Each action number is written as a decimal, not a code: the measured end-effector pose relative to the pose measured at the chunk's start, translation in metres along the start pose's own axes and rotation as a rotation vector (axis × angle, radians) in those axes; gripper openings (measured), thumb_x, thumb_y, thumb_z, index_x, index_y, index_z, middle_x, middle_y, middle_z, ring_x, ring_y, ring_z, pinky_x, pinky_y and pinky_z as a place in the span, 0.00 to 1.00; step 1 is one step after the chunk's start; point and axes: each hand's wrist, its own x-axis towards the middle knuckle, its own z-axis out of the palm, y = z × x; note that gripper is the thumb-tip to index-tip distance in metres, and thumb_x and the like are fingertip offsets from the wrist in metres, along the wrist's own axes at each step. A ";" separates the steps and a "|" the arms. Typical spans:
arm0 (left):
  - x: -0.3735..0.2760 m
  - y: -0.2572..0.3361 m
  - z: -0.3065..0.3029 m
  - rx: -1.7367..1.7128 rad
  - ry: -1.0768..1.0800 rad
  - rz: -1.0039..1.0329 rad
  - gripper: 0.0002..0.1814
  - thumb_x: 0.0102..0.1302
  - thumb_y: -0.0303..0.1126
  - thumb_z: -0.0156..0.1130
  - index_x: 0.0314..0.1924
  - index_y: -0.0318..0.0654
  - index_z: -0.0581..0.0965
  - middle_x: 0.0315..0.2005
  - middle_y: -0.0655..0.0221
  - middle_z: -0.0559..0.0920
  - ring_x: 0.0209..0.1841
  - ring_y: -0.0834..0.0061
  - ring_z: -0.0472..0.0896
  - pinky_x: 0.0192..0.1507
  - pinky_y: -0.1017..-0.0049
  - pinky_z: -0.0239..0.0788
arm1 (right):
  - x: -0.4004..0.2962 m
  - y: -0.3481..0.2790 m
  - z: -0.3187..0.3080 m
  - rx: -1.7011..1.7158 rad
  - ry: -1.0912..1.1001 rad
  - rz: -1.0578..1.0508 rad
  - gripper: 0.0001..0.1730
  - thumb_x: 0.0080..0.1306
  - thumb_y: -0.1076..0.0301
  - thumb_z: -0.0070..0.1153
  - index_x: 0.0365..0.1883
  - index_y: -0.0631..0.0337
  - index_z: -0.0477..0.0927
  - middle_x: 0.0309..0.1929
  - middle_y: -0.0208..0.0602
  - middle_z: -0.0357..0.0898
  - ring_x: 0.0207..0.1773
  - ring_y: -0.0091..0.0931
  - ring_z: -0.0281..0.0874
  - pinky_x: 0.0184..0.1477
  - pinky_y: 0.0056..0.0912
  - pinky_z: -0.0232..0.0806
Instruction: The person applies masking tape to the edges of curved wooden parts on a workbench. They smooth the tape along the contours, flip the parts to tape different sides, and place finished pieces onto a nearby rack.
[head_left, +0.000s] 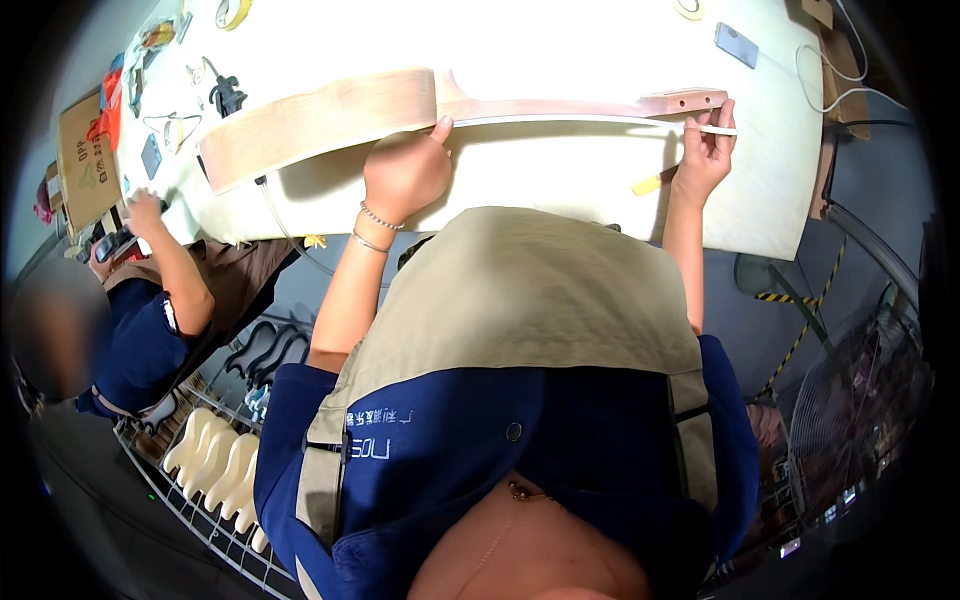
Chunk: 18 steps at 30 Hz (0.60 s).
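An unfinished wooden acoustic guitar (322, 120) stands on its side on the white tabletop (540, 180). Its neck (555, 109) points right, ending in a headstock (694, 101) with holes. Where neck meets body, my left hand (409, 172) grips the guitar, its thumb on the edge; the other fingers are mostly hidden. A thin white strip (540, 118) runs along the neck's near edge. Near the headstock, my right hand (707, 146) pinches a white strip end (720, 130) between its fingers. Whether both white parts are one piece is unclear.
A co-worker (165, 292) works at the left table end. A black clamp-like tool (226, 96), tape rolls (688, 7), a phone (736, 45) and a yellow piece (646, 184) lie around. A cable (277, 210) hangs over the front edge. A fan (855, 420) stands right.
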 end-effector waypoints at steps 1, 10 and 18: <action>-0.001 0.000 0.001 0.007 -0.023 0.006 0.12 0.56 0.33 0.61 0.41 0.54 0.83 0.12 0.72 0.70 0.15 0.71 0.69 0.17 0.73 0.60 | 0.000 0.002 0.000 0.002 -0.001 -0.003 0.34 0.58 0.84 0.57 0.64 0.67 0.65 0.64 0.36 0.58 0.63 0.26 0.62 0.64 0.28 0.61; 0.011 0.019 0.016 -0.164 -0.048 0.091 0.26 0.57 0.29 0.58 0.58 0.49 0.74 0.12 0.73 0.68 0.12 0.74 0.65 0.15 0.75 0.58 | 0.001 0.002 0.001 -0.004 -0.008 -0.010 0.34 0.58 0.83 0.58 0.64 0.69 0.64 0.64 0.37 0.57 0.61 0.25 0.63 0.63 0.26 0.60; 0.042 0.065 0.045 -0.229 -0.247 0.205 0.38 0.51 0.24 0.55 0.66 0.42 0.65 0.12 0.78 0.69 0.11 0.82 0.67 0.12 0.77 0.58 | 0.001 -0.001 0.003 -0.096 -0.002 -0.080 0.33 0.59 0.85 0.56 0.64 0.68 0.64 0.66 0.38 0.59 0.65 0.30 0.63 0.64 0.29 0.62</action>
